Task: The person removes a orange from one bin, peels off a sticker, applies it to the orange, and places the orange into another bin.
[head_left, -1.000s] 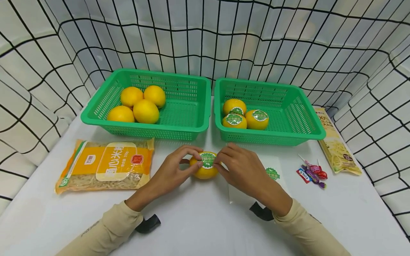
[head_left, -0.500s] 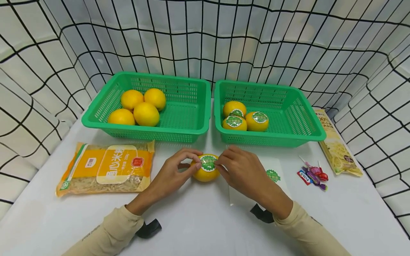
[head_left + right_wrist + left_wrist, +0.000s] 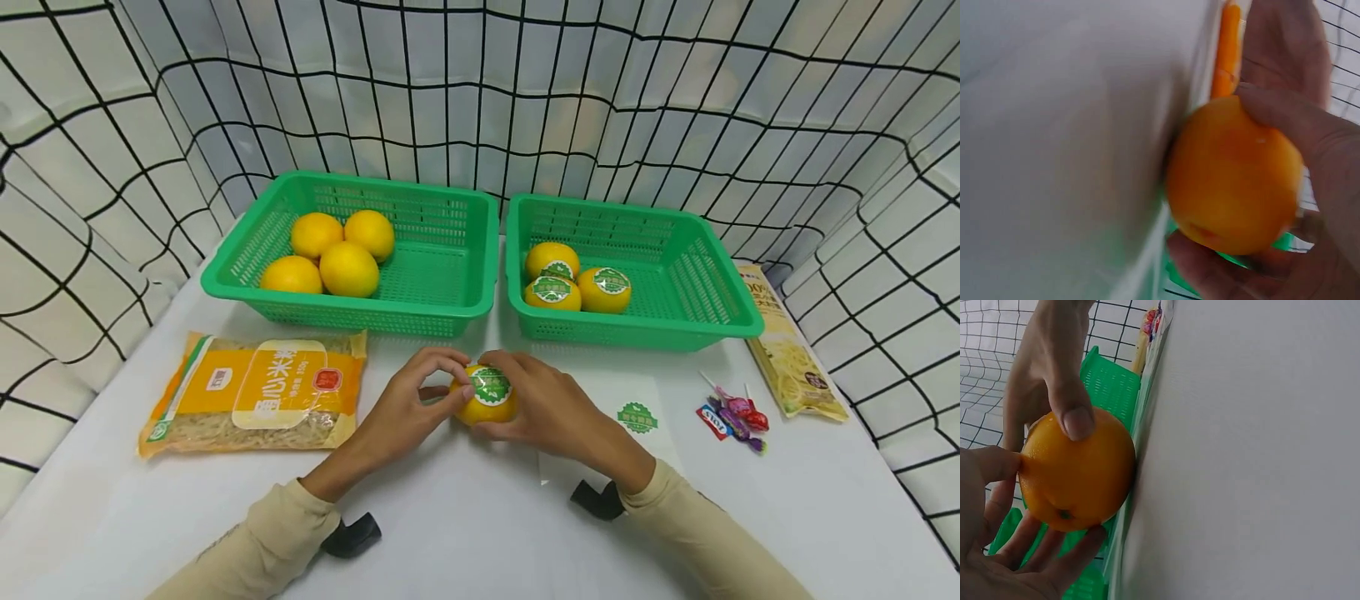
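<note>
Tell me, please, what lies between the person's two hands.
An orange with a green sticker lies between the left hand and the right hand, held by both, as the head view shows.

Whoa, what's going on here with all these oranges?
A person is holding an orange between their left grip and right grip. A green sticker is on it. Behind, the left basket shows four plain oranges, and the right basket shows three stickered oranges. Another green label lies on a sheet by the right wrist.
</note>
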A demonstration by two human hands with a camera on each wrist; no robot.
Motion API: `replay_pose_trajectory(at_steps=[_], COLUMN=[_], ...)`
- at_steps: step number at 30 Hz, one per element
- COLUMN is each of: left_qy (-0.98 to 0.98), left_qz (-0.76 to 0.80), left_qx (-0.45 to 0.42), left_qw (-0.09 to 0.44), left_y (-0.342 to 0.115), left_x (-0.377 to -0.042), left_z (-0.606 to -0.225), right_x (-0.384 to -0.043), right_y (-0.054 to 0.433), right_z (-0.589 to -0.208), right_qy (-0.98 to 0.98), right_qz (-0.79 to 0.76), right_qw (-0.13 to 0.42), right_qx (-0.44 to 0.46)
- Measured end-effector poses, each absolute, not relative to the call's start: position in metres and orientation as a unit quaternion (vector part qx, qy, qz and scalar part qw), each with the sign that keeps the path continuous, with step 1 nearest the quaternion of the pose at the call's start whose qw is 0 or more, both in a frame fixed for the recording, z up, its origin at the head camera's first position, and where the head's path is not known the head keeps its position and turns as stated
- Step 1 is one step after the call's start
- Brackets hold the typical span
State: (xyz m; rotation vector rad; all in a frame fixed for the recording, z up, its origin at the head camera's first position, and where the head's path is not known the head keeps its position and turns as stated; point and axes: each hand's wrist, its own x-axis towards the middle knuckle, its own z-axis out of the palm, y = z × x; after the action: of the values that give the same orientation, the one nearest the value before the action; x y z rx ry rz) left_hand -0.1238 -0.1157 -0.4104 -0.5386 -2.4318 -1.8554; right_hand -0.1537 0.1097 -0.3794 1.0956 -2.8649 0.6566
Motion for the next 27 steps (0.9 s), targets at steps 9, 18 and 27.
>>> replay_pose_trajectory(at_steps=[9,18,27], left_qy=[-0.809,-0.780,-0.679], left_qz=[-0.564,-0.605,-0.723], left_qx=[-0.158,-0.117,-0.068], left_qw=[-0.050,-0.105,-0.108], left_y=[-0.100,-0.064,-0.033], left_x=[-0.139,-0.175,-0.194], left_z=[-0.403,-0.392,-0.397], right_x=[-0.159,-0.207,-0.282], right_y=[0.140,0.205,0.228], right_z=[-0.358,-0.264,-0.257], right_qy=[-0.916,-0.938,-0.958], right_qz=[0.243,0.183,0.085], right_qw=[-0.062,-0.052,-0.154], right_qx=[0.312,0.289,0.228])
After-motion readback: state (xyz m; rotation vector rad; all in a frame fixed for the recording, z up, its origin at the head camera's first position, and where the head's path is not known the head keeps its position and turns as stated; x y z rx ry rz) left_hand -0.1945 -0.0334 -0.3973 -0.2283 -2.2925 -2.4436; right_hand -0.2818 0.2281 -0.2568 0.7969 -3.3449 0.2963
